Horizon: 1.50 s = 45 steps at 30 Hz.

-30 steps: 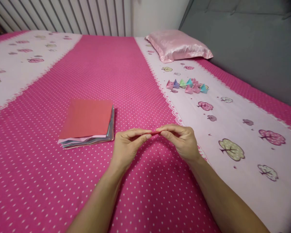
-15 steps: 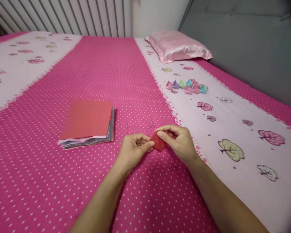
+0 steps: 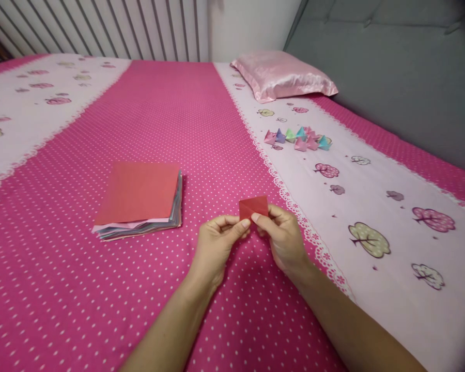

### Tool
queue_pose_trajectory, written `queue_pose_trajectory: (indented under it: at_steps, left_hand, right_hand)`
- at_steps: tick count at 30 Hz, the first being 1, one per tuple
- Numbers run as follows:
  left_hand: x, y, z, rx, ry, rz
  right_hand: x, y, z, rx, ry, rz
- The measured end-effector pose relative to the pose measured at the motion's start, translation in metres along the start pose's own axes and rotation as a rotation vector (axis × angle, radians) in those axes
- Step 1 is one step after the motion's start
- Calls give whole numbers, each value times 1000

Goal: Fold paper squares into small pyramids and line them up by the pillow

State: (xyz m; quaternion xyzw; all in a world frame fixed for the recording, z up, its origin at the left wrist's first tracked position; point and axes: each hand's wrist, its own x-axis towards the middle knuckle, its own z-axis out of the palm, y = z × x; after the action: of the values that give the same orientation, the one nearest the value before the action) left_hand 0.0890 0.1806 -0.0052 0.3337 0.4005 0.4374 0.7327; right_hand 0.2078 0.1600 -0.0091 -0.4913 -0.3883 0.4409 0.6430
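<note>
Nearest, the left hand point(image 3: 220, 237) and the right hand point(image 3: 281, 232) are both clamped on a small folded red paper point(image 3: 253, 205), held above the pink dotted bedspread point(image 3: 232, 325). The thumbs nearly meet at its lower edge, on the near face; the fingers curl behind, so their exact grip cannot be told. The upper part stands clear of the thumbs, and a faint slanting line crosses it.

The step in hand looks like folding or creasing this piece. The next move seems to call for matching pressure from both thumbs, with edges lined up before a crease is pressed flat.

Beyond the left hand, well apart from it, lies a paper stack point(image 3: 139, 192) with a red sheet on top. Farther off to the right, several small pointed folded pieces point(image 3: 300, 144) sit clustered on the bed, short of a pink pillow point(image 3: 282, 76).
</note>
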Motion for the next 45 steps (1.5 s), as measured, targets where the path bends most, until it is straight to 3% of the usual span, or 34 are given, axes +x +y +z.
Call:
queue_pose_trajectory:
  at_steps: [4, 8, 14, 17, 23, 30, 45]
  left_hand:
    - [-1, 3, 0, 52, -25, 0]
    - [-1, 9, -1, 99, -21, 44]
    - [0, 13, -4, 308, -8, 97]
    - [1, 14, -5, 350, -21, 129]
    - [1, 8, 0, 361, 24, 223]
    - [-1, 0, -3, 547, -1, 322]
    - [3, 3, -7, 421, -10, 259]
  right_hand:
    - [4, -2, -6, -102, -28, 16]
    - [8, -4, -13, -212, -169, 53]
    - [8, -9, -14, -486, -267, -68]
    - [6, -9, -12, -571, -234, -107]
    - [2, -7, -8, -515, -96, -98]
    - [-2, -9, -2, -472, -27, -69]
    - [4, -7, -10, -338, -145, 75]
